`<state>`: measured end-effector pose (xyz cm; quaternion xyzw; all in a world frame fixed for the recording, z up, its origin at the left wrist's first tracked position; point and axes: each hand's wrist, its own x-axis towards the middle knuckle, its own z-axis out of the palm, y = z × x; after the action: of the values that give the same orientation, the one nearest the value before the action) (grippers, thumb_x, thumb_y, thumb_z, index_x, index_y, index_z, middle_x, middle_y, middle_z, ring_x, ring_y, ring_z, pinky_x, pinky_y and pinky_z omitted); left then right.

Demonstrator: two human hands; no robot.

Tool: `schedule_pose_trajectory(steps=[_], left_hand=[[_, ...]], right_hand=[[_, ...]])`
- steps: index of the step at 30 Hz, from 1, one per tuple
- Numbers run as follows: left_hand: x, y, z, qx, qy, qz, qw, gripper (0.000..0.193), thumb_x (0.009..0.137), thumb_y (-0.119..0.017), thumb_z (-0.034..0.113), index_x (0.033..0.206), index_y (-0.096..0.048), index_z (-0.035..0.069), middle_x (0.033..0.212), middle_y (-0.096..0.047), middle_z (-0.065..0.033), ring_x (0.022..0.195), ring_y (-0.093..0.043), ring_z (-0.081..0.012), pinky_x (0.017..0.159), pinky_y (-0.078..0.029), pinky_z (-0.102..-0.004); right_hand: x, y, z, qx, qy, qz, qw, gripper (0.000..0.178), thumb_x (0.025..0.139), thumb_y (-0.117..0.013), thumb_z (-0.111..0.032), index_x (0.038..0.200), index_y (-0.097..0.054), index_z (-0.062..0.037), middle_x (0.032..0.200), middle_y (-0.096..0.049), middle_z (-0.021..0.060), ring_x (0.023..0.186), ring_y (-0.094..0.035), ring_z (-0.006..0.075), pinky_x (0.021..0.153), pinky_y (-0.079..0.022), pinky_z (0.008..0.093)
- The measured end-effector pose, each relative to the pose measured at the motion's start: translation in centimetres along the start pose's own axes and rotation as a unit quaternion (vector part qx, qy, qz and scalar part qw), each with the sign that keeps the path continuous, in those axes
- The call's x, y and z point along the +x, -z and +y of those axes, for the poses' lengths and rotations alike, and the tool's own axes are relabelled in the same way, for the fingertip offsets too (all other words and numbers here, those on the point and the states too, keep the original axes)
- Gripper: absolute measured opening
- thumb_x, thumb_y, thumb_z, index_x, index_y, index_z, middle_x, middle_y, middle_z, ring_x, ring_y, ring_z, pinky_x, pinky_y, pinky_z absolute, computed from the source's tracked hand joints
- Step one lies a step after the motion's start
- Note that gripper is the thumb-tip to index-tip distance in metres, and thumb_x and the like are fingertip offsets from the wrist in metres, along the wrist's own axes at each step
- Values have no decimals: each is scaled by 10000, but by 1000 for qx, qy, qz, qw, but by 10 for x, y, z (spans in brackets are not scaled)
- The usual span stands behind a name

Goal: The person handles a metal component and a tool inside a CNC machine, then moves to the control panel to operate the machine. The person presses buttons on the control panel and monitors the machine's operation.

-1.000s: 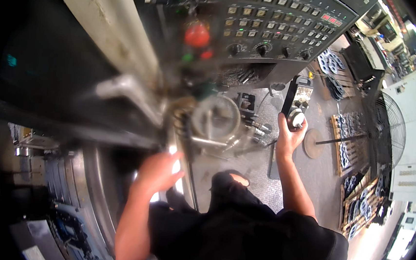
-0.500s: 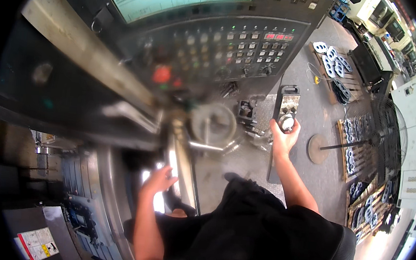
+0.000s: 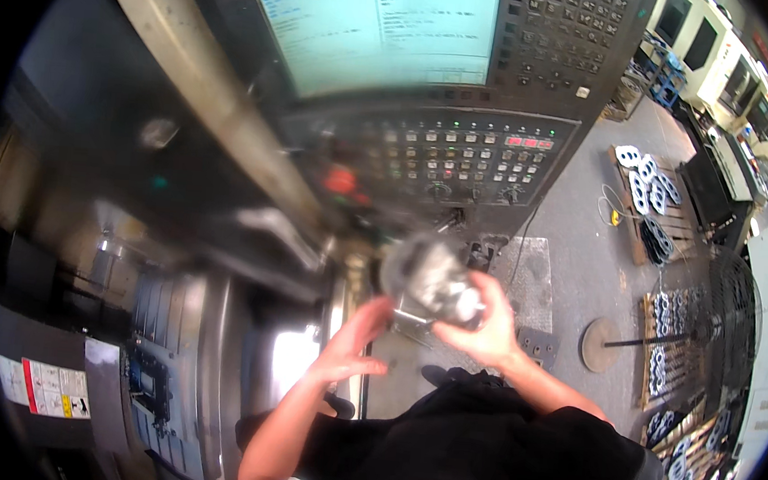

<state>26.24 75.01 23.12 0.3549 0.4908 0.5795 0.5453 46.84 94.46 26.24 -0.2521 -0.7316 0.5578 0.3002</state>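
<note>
In my right hand [image 3: 491,331] is a handwheel pendant [image 3: 435,280], blurred by motion, with a light round dial near my thumb and fingers. The hand is closed round its near end. Left of it, my left hand [image 3: 353,346] reaches forward with the thumb apart from the fingers and nothing in them. Its fingertips come close to the pendant, and whether they touch cannot be told. Beyond both hands stands the machine's control panel [image 3: 462,160], with rows of buttons, a red knob [image 3: 341,180] and a lit screen [image 3: 382,32] above.
To my left lies the machine's interior with a slotted metal table [image 3: 169,331]. A grey door frame [image 3: 199,72] slants past the panel. On the right a pedestal fan [image 3: 729,330] stands on a round base, beside pallets [image 3: 677,353] bearing metal parts. More machines line the far right.
My right hand has brought the pendant left, in front of the panel. My left hand has risen forward and to the right, toward it. The view has shifted too.
</note>
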Motion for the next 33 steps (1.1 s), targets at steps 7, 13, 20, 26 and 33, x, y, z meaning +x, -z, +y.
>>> schedule_pose_trajectory(steps=[7,13,20,26,33], left_hand=[[8,-1,-12,-207,-58,72,974,1112,684,-940,423,1551,-354,49,1591,-418,-154,1483,-382,-309,1242,-256,-463],[0,5,-23,-272,-49,152,949,642,1004,-606,459,1444,-484,7,1452,-565,-155,1332,-548,-297,1128,-428,-435],[-3,3,-19,-292,18,317,902,533,1059,-438,508,1241,-631,46,1080,-732,-129,966,-727,-266,891,-601,-407],[-5,21,-49,-187,-2,394,900,433,980,-655,384,1187,-663,4,1069,-737,-116,939,-721,-223,886,-588,-386],[-18,20,-28,-206,34,364,908,496,956,-714,345,1301,-637,-3,1243,-671,-96,1150,-622,-210,1024,-474,-361]], right_hand=[[2,-64,-12,-32,-101,-144,984,1187,659,-915,-363,1545,-252,66,1310,-617,283,1210,-639,356,1055,-498,404],[1,-102,7,23,-109,-202,973,1251,667,-923,-428,1557,-204,77,1334,-614,285,1236,-634,346,1057,-497,398],[15,-82,-13,-74,-184,-345,917,1221,762,-830,-602,1546,-241,125,1295,-654,262,1104,-702,317,959,-551,379],[59,2,-39,-203,53,-20,978,734,865,-787,-441,1316,-560,92,1234,-677,224,1042,-697,319,888,-567,421],[136,61,-127,-405,357,238,807,476,850,-801,-291,1164,-591,-1,1520,-470,256,1455,-361,488,1164,-328,532]])
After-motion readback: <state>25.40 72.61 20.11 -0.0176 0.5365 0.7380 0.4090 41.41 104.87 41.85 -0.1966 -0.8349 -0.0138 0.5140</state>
